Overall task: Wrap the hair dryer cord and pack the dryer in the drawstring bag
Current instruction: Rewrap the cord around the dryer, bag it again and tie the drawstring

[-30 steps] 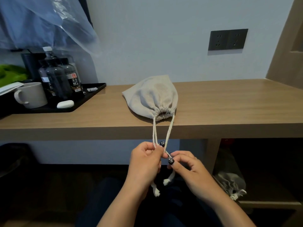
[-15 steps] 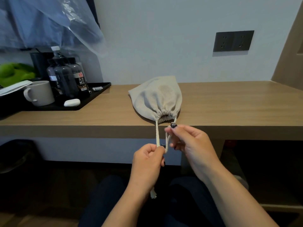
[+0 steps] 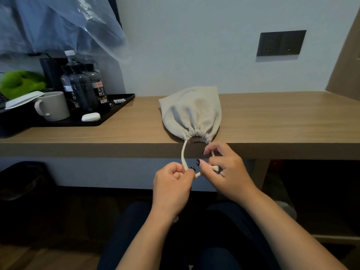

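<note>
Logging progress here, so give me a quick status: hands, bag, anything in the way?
Left hand and right hand each pinching the cord. Bag cinched shut at the desk edge. Nothing in the way.

hair dryer: not showing; the shut drawstring bag (image 3: 191, 112) is hiding whatever is inside.
cord ends: the left hand (image 3: 171, 185) is covering one.
tray (image 3: 109, 115): the left edge is cutting it off.
bottle labels (image 3: 101, 94): too small to read.
</note>
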A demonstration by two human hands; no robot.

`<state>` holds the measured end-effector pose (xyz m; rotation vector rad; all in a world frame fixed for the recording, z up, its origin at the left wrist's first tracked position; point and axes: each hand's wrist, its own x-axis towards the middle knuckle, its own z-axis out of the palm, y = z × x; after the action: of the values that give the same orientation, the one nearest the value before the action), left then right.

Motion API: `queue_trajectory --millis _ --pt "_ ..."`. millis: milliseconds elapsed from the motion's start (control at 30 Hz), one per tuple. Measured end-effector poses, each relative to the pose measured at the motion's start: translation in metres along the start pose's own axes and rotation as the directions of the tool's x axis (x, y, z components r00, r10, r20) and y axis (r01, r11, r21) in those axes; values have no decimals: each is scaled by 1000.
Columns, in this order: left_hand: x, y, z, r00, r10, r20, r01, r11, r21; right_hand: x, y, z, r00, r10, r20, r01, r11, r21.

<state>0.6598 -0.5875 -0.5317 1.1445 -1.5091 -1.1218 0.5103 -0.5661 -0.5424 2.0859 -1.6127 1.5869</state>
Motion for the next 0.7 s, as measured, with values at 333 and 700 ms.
queue_trajectory --millis 333,700 --pt "1 -9 -9 992 -120 27 122 982 -141 -14 -15 3 958 243 151 -270 942 197" --pt "-2 -5 -3 998 -40 -47 35 994 -99 -9 -20 -12 914 187 360 -171 982 -76"
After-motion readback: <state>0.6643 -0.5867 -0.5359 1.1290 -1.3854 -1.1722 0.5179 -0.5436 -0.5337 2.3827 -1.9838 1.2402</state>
